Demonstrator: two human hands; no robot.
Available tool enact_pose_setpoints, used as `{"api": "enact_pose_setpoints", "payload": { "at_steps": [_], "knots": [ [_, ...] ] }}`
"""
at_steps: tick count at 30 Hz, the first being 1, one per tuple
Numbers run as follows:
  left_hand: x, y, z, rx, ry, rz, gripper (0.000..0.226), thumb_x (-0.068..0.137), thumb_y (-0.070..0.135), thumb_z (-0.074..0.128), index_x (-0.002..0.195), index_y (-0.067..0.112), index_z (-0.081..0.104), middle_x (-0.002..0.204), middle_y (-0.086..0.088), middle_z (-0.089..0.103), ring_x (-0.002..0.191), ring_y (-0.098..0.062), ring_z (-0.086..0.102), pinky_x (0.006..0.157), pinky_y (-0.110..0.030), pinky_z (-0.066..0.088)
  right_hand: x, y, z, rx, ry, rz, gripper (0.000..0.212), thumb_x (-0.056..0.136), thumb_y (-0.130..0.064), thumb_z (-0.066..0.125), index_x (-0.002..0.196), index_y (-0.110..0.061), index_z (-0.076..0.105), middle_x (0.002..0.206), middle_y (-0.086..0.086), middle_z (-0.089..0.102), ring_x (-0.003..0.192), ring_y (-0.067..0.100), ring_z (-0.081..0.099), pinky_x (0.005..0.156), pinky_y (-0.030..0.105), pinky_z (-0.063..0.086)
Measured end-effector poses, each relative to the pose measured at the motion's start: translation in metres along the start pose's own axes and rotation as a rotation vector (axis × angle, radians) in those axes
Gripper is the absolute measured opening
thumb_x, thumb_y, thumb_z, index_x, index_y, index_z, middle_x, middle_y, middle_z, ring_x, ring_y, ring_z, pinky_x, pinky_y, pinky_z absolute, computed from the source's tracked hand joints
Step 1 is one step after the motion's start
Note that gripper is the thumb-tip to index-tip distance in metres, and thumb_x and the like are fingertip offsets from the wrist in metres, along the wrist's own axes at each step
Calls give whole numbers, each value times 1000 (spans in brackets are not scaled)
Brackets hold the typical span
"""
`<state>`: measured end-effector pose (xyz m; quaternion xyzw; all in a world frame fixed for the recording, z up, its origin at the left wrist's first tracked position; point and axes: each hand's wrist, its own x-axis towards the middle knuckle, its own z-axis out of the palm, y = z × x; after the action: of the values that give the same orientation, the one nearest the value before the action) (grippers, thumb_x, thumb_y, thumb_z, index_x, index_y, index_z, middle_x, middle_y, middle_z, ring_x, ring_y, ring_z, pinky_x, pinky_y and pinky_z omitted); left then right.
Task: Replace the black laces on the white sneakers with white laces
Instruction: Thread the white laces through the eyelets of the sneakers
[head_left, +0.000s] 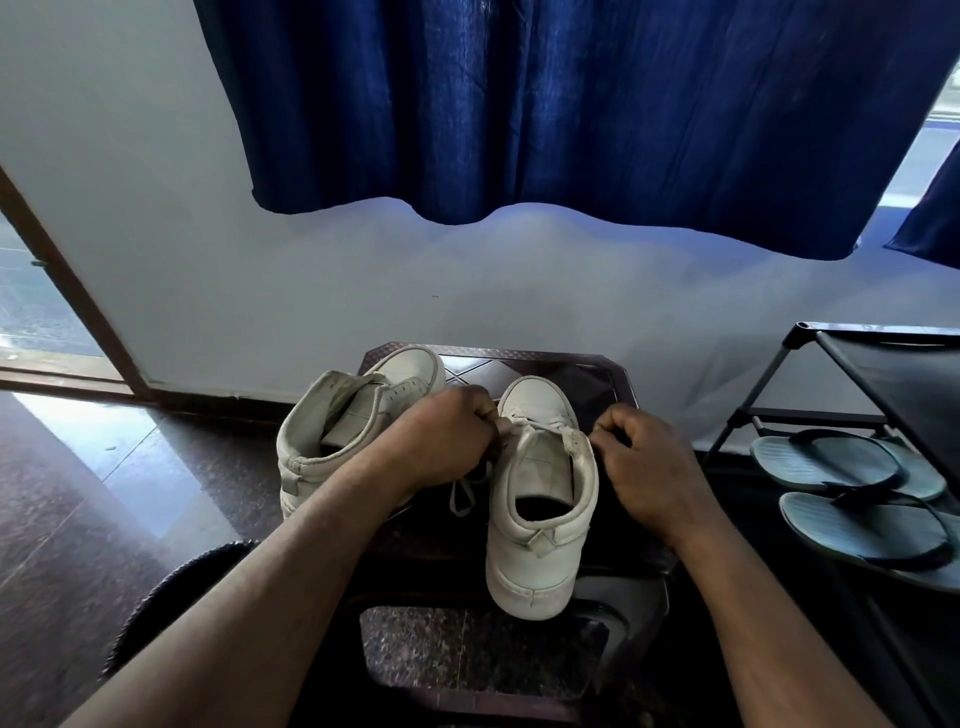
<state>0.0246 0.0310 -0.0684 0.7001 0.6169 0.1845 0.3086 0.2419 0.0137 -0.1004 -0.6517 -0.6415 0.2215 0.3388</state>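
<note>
L hand (441, 436): fingers curled, pinching flat white lace (540, 425) at left eyelets of white leather hi-top sneaker (540, 519), which stands btwn both sets of fingers on dark brown plastic worktop (571, 369). R hand (644, 467): fingers curled tight at collar's right edge; can't tell what they hold. 2nd white sneaker (332, 431) just left of L fingers.

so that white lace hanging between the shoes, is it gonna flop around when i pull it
Probably floppy: the white lace droops in a slack loop below the left hand gripping it. Likely very light, a thin strip beside the bulky right sneaker. It looks like flat fabric, so it should not slip much between fingers.
</note>
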Motion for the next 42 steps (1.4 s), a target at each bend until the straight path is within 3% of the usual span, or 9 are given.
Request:
{"api": "enact_pose_setpoints", "payload": {
  "at_steps": [4, 9, 13, 18, 23, 29, 34, 36, 42],
  "knots": [
    [-1, -2, 0, -175, -72, 4, 48, 103, 46, 59, 64, 18, 53, 48, 17, 52, 46, 1, 44, 51, -12, 36, 2, -2, 1, 217, -43, 36, 19, 95, -22, 64, 76, -21, 68, 77, -9, 70, 75, 4, 60, 69, 21, 44],
    [0, 1, 3, -185, -99, -7, 35, 102, 43, 62, 75, 21, 66, 67, 8, 59, 64, -8, 53, 67, -25, 44, 5, -3, 6, 219, -123, 46, 19, 98, -23, 65, 79, -20, 66, 78, -9, 68, 67, -5, 54, 64, 12, 41],
    [-3, 6, 4, -134, -61, -26, 36, 104, 41, 60, 74, 21, 63, 66, 7, 56, 66, -10, 52, 62, -23, 39, 4, -2, 4, 227, -96, 24, 20, 97, -18, 66, 77, -21, 65, 72, -13, 68, 66, 1, 54, 66, 22, 44],
    [-10, 12, -3, 51, -10, -32, 34, 106, 35, 56, 81, 14, 64, 95, -10, 68, 104, -31, 64, 73, -30, 41, 0, -6, 0, 94, -34, 29, 20, 96, -18, 65, 75, -16, 65, 76, -3, 69, 75, 14, 60, 72, 31, 46],
    [-8, 8, -4, 77, 29, -56, 32, 102, 36, 60, 85, 10, 66, 100, -13, 71, 103, -32, 65, 72, -29, 40, -1, -5, 0, 62, 24, 27, 21, 92, -17, 65, 71, -16, 65, 72, -2, 67, 75, 20, 60, 75, 42, 48],
    [-7, 8, -3, 132, 5, -45, 33, 104, 38, 58, 99, 8, 71, 110, -11, 71, 109, -29, 64, 82, -30, 45, -3, -6, 2, 109, -2, 39, 21, 95, -18, 62, 73, -18, 62, 76, -3, 67, 77, 15, 58, 71, 36, 45],
    [-4, -2, 3, -210, -28, -62, 30, 98, 34, 70, 82, 9, 67, 70, 0, 66, 66, -17, 61, 58, -20, 47, -1, -7, 3, 501, -1, 120, 5, 81, -17, 64, 78, -16, 61, 67, 0, 67, 69, 12, 61, 77, 36, 47],
    [-3, -6, 3, -420, -59, -60, 23, 95, 26, 76, 88, 6, 68, 69, 0, 67, 62, -17, 60, 63, -24, 50, 1, -7, 3, 701, -26, 163, 9, 73, -15, 63, 81, -16, 66, 70, 9, 67, 72, 20, 63, 78, 38, 50],
    [3, -5, 5, -230, 49, -16, 10, 88, 17, 78, 88, 23, 71, 76, 3, 69, 61, -13, 59, 63, -25, 47, 3, -12, -5, 972, 74, 111, 26, 92, 11, 52, 85, -10, 66, 69, -1, 65, 66, 11, 59, 65, 20, 48]
  ]
}}
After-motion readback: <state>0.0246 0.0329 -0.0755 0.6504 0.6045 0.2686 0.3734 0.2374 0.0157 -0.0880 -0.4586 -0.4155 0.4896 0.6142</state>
